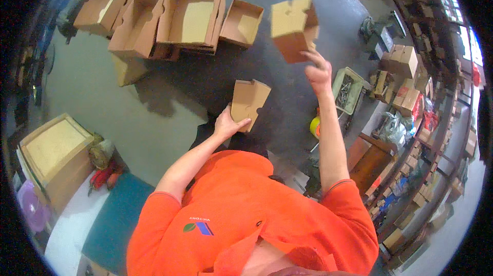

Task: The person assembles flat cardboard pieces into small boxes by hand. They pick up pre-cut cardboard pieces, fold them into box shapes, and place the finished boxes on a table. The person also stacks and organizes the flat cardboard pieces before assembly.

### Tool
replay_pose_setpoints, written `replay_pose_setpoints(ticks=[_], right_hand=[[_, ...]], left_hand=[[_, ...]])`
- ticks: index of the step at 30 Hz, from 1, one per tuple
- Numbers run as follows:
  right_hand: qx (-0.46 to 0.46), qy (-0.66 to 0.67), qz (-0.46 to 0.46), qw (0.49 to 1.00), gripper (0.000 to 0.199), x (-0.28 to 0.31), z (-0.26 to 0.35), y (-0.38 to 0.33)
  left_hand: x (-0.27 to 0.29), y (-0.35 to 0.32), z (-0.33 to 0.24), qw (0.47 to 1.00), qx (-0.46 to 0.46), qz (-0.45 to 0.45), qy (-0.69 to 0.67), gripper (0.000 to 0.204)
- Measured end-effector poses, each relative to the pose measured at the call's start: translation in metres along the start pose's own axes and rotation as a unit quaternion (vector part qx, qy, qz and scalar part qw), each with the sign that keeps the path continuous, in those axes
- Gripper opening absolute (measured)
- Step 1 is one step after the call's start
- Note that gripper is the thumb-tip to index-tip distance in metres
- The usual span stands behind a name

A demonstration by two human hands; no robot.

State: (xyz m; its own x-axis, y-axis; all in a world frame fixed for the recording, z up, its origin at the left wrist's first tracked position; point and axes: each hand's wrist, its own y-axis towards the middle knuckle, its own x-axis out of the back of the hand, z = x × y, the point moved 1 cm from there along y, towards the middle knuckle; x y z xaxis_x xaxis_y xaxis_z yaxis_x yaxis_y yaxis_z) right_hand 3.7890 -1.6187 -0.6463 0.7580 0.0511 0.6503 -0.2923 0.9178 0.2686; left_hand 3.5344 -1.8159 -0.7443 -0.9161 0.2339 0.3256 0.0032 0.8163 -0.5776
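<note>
In front of my body, my left hand (227,124) grips a small brown cardboard box (247,102) by its lower end, the thumb lying across its face. A notch shows in the box's right edge. Farther out and to the right, my right hand (318,71) holds a second cardboard box (290,22) by its lower right corner. That box is slightly blurred, with a pale side and a darker brown side showing. The two boxes are apart from each other. Whether anything is inside either box is hidden.
Several open cardboard trays (191,16) stand in a row at the far left, above the floor. To the right are a pale bin of metal parts (336,80), stacked cartons (403,60) and long shelving (436,137). A large carton (56,147) and a teal surface (119,214) lie near left.
</note>
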Motion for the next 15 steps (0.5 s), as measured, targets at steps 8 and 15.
replay_pose_setpoints(ticks=[8, 15], right_hand=[[-0.041, -0.172, 0.218, 0.96, 0.038, -0.003, -0.071, -0.135], [-0.21, -0.153, 0.343, 0.903, 0.03, -0.043, -0.019, -0.126]], left_hand=[[-0.002, 0.002, -0.006, 0.999, -0.018, 0.012, 0.029, 0.075], [-0.01, 0.0, -0.01, 0.999, -0.004, -0.023, 0.034, 0.065]])
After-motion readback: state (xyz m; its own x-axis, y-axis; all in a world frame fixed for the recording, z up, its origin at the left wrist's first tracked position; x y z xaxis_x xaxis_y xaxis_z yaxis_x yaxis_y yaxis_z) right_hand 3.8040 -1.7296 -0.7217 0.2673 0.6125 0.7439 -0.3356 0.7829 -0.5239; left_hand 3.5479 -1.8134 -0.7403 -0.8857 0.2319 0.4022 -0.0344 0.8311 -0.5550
